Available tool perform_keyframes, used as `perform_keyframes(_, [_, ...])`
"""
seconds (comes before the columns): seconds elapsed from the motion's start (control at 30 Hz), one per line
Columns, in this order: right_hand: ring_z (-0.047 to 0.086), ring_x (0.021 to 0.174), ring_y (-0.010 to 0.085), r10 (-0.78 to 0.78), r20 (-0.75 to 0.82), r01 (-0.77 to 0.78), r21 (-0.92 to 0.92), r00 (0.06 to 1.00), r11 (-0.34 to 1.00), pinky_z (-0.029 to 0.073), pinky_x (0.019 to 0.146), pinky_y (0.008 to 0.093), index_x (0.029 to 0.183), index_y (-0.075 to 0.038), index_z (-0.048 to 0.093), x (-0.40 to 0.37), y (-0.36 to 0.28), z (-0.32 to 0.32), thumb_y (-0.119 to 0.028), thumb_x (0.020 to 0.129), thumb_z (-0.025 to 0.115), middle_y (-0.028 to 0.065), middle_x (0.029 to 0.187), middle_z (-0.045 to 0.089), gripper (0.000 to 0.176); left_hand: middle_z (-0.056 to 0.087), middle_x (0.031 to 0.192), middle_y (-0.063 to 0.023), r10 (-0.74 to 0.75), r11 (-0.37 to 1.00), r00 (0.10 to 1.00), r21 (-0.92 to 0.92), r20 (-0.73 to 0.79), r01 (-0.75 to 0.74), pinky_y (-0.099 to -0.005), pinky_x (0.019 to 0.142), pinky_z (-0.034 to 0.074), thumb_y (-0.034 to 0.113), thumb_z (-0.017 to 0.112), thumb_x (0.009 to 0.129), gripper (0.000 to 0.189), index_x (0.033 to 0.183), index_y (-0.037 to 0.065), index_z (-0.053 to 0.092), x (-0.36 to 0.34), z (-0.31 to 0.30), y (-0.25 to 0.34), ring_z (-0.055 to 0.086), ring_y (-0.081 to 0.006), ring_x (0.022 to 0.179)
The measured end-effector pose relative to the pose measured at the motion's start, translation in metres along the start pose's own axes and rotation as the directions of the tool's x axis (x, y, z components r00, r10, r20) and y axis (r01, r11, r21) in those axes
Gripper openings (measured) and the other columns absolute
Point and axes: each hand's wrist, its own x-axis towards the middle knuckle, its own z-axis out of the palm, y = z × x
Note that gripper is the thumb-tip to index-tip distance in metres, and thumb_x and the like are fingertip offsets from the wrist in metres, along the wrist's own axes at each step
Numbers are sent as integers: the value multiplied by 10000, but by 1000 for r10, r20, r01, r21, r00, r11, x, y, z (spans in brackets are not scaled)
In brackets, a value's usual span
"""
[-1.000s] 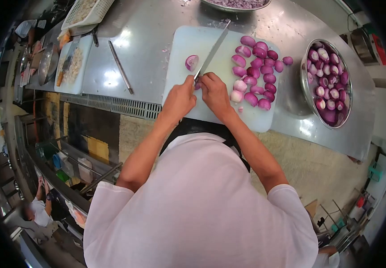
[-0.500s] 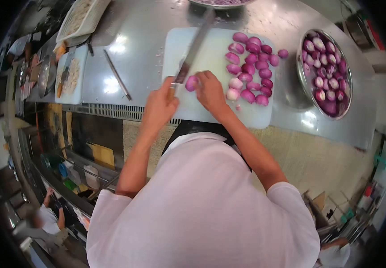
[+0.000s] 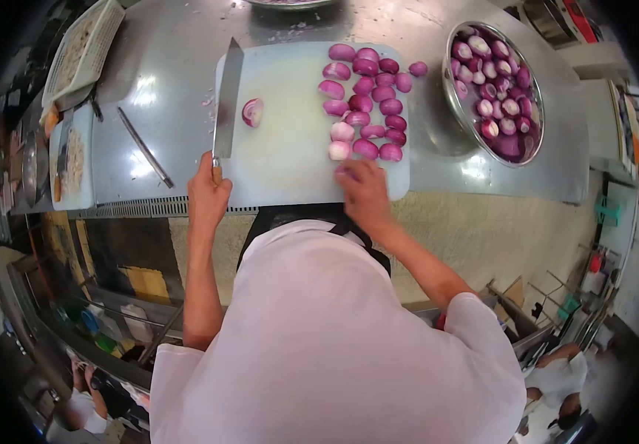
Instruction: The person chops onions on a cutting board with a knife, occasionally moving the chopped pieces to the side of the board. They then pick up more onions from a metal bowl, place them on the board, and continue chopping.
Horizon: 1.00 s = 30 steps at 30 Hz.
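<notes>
My left hand [image 3: 208, 192] grips the wooden handle of a large kitchen knife [image 3: 228, 100]. The blade points away from me, over the left edge of a white cutting board [image 3: 282, 159]. To the right of the blade lies a cut red onion half [image 3: 252, 112], part of its pale inside showing. My right hand [image 3: 366, 196] is low on the board's right side, slightly blurred, fingers curled around a purple onion piece [image 3: 345, 176] that they mostly hide. Just beyond it, peeled red onion halves [image 3: 362, 102] sit in rows, mostly rounded side up.
A steel bowl of peeled red onions [image 3: 495, 92] stands right of the board. Another bowl [image 3: 290, 4] is at the far edge. On the left are a metal rod [image 3: 144, 146], a white basket [image 3: 83, 52] and a second board [image 3: 75, 159] with a knife. Other people are behind me.
My left hand and the knife have swung to the left edge of the board. My right hand has moved right to the onion rows, leaving one cut half on the board. The view has shifted.
</notes>
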Motion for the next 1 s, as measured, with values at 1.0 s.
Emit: perform_keyframes(1.0, [640, 881, 320, -75, 30, 57, 404, 997, 913, 536, 776, 386, 996, -10, 645, 121, -37, 71, 20, 755, 689, 147, 990, 655, 247, 512, 652, -193, 74, 996, 994, -49, 83, -70, -398, 581, 437, 13, 566, 768, 455, 1220, 31, 517, -28, -12, 34, 519, -319, 581])
